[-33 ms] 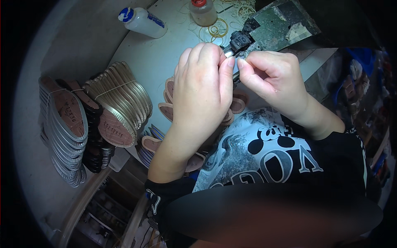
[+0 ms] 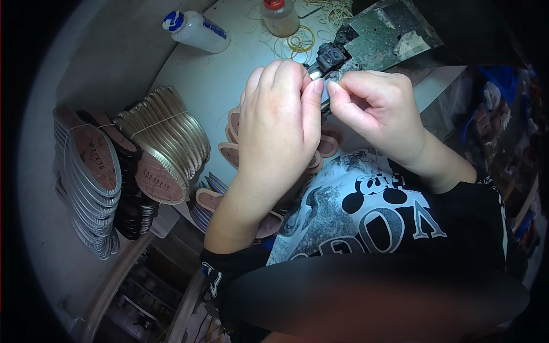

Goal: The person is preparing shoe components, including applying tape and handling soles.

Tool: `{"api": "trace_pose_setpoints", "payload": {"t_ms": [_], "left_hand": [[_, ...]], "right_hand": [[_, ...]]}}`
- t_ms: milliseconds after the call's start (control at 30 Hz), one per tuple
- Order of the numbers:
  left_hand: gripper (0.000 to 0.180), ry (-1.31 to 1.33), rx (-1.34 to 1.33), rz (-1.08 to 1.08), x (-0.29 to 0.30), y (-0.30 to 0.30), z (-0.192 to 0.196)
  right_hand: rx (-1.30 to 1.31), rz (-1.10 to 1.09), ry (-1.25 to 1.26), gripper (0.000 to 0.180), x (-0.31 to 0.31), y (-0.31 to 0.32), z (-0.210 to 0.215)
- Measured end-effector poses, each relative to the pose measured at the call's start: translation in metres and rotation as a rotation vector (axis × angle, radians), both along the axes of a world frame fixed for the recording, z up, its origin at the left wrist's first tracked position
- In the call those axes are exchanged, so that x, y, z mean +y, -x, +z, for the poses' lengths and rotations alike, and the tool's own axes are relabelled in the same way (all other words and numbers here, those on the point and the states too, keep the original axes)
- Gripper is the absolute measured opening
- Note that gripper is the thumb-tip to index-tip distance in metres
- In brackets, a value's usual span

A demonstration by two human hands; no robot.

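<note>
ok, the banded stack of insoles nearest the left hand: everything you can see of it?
The fanned stack of insoles stands on edge on the pale worktop, left of the left hand and apart from it. Thin flat pieces, pale greyish edges, the front face pinkish-brown with dark stamped marks. A thin band wraps the middle. It leans against a darker insole bundle on its left.

Bottles (image 2: 197, 31) – two; insole bundles (image 2: 163, 143) – two.

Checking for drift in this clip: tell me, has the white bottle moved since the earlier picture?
No. The white bottle lies in the same spot, left of the red-capped jar.
</note>
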State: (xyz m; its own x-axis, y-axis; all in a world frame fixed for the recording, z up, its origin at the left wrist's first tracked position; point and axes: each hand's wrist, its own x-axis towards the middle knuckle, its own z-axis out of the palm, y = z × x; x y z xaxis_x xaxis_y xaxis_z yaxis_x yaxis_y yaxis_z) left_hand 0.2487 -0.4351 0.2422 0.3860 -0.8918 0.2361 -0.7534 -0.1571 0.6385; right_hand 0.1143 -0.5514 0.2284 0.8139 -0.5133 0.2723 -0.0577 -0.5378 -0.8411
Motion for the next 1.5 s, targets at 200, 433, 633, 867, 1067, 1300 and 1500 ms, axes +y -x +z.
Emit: {"api": "trace_pose_setpoints", "payload": {"t_ms": [200,433,633,867,1067,1300,1500], "left_hand": [[0.015,0.001,-0.025,0.0,0.002,0.002,0.001],[0.015,0.008,-0.036,0.012,0.001,0.002,-0.001],[0.014,0.006,-0.04,0.019,0.002,0.001,-0.001],[0.014,-0.005,-0.044,0.011,0.0,-0.001,-0.001],[0.014,0.002,-0.041,0.014,0.0,-0.001,-0.002],[0.014,0.014,-0.077,0.021,-0.001,-0.001,-0.003],[0.014,0.037,-0.128,0.038,0.001,0.003,-0.006]], "right_hand": [[-0.021,-0.005,-0.004,0.025,0.0,0.0,-0.001],[-0.006,-0.03,-0.039,0.025,0.003,-0.001,0.003],[0.012,-0.032,-0.077,0.027,0.004,-0.004,0.003],[0.032,-0.046,-0.084,0.025,0.003,-0.005,0.006],[0.059,-0.08,-0.098,0.024,0.005,-0.008,0.006],[0.045,-0.101,-0.062,0.023,0.006,-0.01,0.007],[0.055,-0.132,0.001,0.023,0.008,-0.01,0.007]]}}
